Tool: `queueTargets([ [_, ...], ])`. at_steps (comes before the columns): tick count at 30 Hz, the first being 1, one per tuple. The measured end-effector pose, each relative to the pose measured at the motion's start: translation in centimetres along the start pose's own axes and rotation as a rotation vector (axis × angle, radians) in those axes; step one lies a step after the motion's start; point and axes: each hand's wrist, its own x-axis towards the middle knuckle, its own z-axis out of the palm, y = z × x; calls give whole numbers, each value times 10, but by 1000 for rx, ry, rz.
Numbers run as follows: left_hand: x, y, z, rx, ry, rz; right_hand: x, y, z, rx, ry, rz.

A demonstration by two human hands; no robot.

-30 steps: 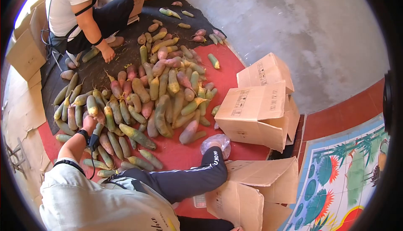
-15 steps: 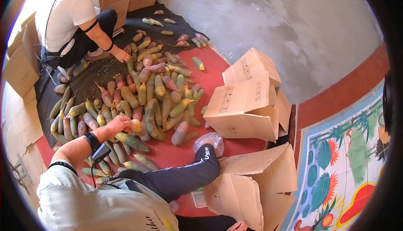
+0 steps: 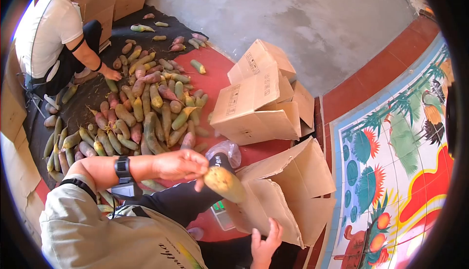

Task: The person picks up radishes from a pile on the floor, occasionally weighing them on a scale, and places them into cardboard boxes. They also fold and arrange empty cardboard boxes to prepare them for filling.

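Note:
My left hand (image 3: 183, 165), with a watch on its wrist, pinches the end of a long radish (image 3: 227, 185) with a yellowish tip. The radish slants down to the right, in front of an open cardboard box (image 3: 273, 200). My right hand (image 3: 266, 243) is beside the lower end of the radish, fingers spread and holding nothing. Behind my left arm lies a large pile of green and reddish radishes (image 3: 156, 100) on a black and red ground cover.
Another person (image 3: 53, 34) squats at the upper left, one hand on the pile. A second cardboard box (image 3: 259, 103) stands behind the nearer one. A small scale (image 3: 223, 216) is beside my leg. A painted tile wall (image 3: 405, 161) runs along the right.
My left hand has lifted the radish off the pile and carried it right, towards the box. My right hand has risen and opened. The view has shifted right.

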Motion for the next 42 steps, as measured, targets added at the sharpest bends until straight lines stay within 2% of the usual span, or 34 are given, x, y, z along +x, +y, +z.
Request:
queueTargets([
  [4, 26, -28, 19, -126, -245, -84, 2, -13, 8, 87, -101, -52],
  [6, 33, -32, 34, -30, -255, -155, -6, -7, 11, 114, -119, -40],
  [8, 40, -32, 42, -8, -313, -169, -18, 3, 13, 270, -128, 156],
  [10, 48, -40, 49, -165, -398, -145, -20, 1, 7, 288, -72, 151],
  [12, 58, -41, 54, -122, -356, -147, -25, 5, -4, 246, -20, 229],
  [13, 63, -44, 55, -46, -377, -100, -26, 5, -13, 330, -35, 356],
  [16, 79, -49, 54, 99, -403, -55, -15, 0, -45, 248, 72, 311],
  [18, 89, -52, 54, 458, -318, 214, -9, 6, -62, 188, 208, 271],
  [19, 93, -50, 51, 676, -307, 293, -6, 8, -68, 209, 307, 302],
  [20, 94, -49, 53, 674, -308, 294, -7, 22, -76, 35, 353, 260],
  [22, 101, -47, 61, 1129, -160, 652, 2, 34, -84, 34, 445, 358],
  [23, 108, -49, 62, 1252, -168, 674, 6, 39, -87, 26, 445, 362],
  [24, 115, -50, 65, 1243, -172, 675, 10, 46, -89, -13, 451, 368],
  [26, 127, -48, 70, 1492, -121, 762, 17, 75, -87, -57, 457, 367],
  [28, 138, -48, 74, 1565, -145, 803, 10, 120, -84, -55, 331, 451],
  [30, 150, -52, 74, 1638, -175, 845, 24, 120, -80, -171, 182, 473],
  [32, 163, -65, 71, 1719, -111, 762, 28, 139, -76, -266, 71, 542],
  [33, 164, -64, 70, 1776, -133, 739, 32, 140, -75, -276, 79, 554],
  [35, 168, -70, 64, 1798, -136, 752, 46, 135, -73, -357, -207, 656],
  [36, 169, -72, 61, 1829, -120, 757, 52, 134, -72, -362, -198, 677],
  [37, 166, -66, 62, 1826, -101, 822, 57, 133, -71, -375, -288, 649],
  [38, 164, -63, 62, 1815, -138, 824, 59, 132, -69, -385, -380, 627],
  [40, 163, -61, 63, 1812, -151, 739, 61, 133, -63, -377, -431, 637],
  [42, 163, -65, 61, 1772, -176, 781, 60, 136, -57, -368, -478, 650],
])
